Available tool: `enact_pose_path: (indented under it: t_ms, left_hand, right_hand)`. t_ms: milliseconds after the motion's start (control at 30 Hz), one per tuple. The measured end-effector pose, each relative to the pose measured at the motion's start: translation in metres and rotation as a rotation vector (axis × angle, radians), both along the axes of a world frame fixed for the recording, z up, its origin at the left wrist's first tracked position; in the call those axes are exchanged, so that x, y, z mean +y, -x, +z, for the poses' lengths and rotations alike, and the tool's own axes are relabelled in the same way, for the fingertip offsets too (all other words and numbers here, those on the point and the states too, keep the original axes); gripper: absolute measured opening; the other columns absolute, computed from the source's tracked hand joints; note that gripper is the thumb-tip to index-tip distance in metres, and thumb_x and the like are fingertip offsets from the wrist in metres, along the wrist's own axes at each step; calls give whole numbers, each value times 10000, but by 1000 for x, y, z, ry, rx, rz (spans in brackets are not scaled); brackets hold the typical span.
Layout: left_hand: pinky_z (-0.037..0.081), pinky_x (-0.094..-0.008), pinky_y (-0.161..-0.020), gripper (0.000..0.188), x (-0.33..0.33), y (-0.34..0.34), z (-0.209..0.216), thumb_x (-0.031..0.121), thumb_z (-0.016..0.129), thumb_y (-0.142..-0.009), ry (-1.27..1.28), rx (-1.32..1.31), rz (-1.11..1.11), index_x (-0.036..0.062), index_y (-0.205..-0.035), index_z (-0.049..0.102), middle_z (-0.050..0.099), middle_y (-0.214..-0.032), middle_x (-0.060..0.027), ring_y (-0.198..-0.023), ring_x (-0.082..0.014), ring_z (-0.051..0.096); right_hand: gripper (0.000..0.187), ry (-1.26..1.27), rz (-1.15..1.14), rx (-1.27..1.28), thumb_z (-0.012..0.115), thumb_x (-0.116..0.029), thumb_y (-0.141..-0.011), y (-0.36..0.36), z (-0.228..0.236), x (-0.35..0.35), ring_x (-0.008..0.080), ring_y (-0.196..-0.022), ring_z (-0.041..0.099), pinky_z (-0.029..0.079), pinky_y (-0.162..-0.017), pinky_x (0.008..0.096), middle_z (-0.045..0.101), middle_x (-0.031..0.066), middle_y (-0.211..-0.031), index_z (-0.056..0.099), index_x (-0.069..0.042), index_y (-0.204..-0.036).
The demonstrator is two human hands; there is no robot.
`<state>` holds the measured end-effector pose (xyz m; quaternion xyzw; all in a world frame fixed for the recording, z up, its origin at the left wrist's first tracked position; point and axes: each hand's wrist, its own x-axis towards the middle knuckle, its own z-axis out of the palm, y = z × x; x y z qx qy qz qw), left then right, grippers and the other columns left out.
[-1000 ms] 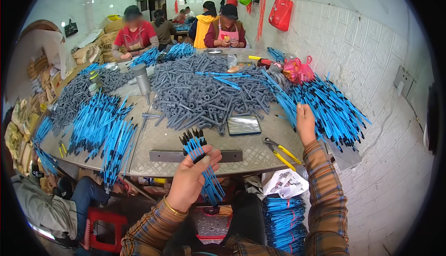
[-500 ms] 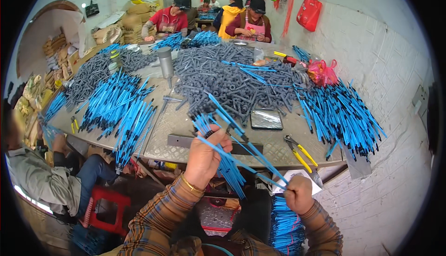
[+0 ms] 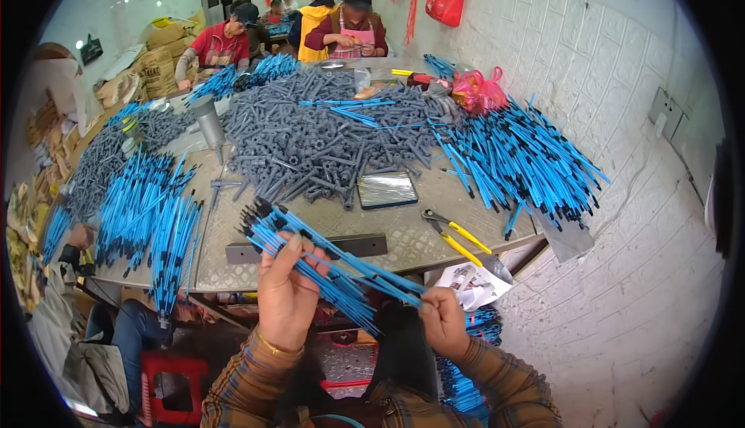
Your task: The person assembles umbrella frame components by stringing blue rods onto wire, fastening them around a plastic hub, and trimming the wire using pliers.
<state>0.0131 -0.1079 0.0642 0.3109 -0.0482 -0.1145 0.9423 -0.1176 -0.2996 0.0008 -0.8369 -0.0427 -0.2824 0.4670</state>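
My left hand (image 3: 291, 292) is closed around a bundle of thin blue rods (image 3: 339, 294) with black ends, held slanting over the table's near edge. To its right, my right hand (image 3: 445, 322) pinches the near ends of a few blue rods (image 3: 369, 268). These rods run along the bundle's upper side toward my left fingers. Behind the bundle lies a dark metal bar (image 3: 357, 246). Pliers with yellow handles (image 3: 458, 238) lie open on the table, beyond my right hand. A small dark tray of thin shiny pieces (image 3: 386, 190) sits in front of the grey pile.
Grey plastic plugs (image 3: 310, 133) are heaped mid-table. Blue rods pile up at right (image 3: 528, 160) and left (image 3: 136, 203). A grey cylinder (image 3: 207, 120) stands behind the left pile. A red stool (image 3: 172, 381) and a seated person are at left; other people sit across the table.
The whole view has swung right, so the table appears farther left. My hands are closer together, and the rods in my right hand now lie more along the bundle.
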Motion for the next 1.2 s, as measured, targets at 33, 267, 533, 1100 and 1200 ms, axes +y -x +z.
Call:
enact_pose_path:
  t_ms: [33,267,533,1100,1200]
  left_hand:
    - [484,-334,-694,69,3,1,-2,105,559,-858,71,-30,-57,116,-919,528,588,-785,-38,-736,-175,573]
    - [473,-396,-704,86,32,14,-1,70,519,-867,342,-38,-397,104,-945,513,608,-812,-96,-746,-229,588]
    - [478,-464,-745,176,56,11,-9,74,527,-862,-62,-198,-755,13,-1027,515,612,-912,-266,-870,-379,611]
    - [405,-416,-942,330,41,11,21,60,465,-895,-125,-180,-390,11,-1217,418,477,-1230,-230,-1093,-319,518]
    - [404,-424,-932,329,51,12,15,66,469,-891,-77,-153,-353,21,-1214,419,485,-1215,-221,-1085,-316,518]
  right_hand:
    - [156,-24,79,63,570,-165,-826,-3,3,-1,297,-637,550,449,-590,359,532,123,-688,523,-37,-901]
    - [218,481,-298,157,492,-206,-878,-118,18,-124,336,-763,601,489,-666,384,615,174,-880,536,-21,-984]
    - [186,1046,-671,493,422,-134,-845,-219,-21,-215,359,-628,612,501,-552,428,624,176,-724,505,-10,-956]
    - [97,524,-454,-182,532,-80,-834,-85,83,-96,307,-480,530,400,-442,385,528,144,-573,463,-48,-894]
    - [86,145,-27,16,532,-24,-802,-49,82,-63,184,-475,387,306,-454,271,400,66,-594,457,-55,-775]
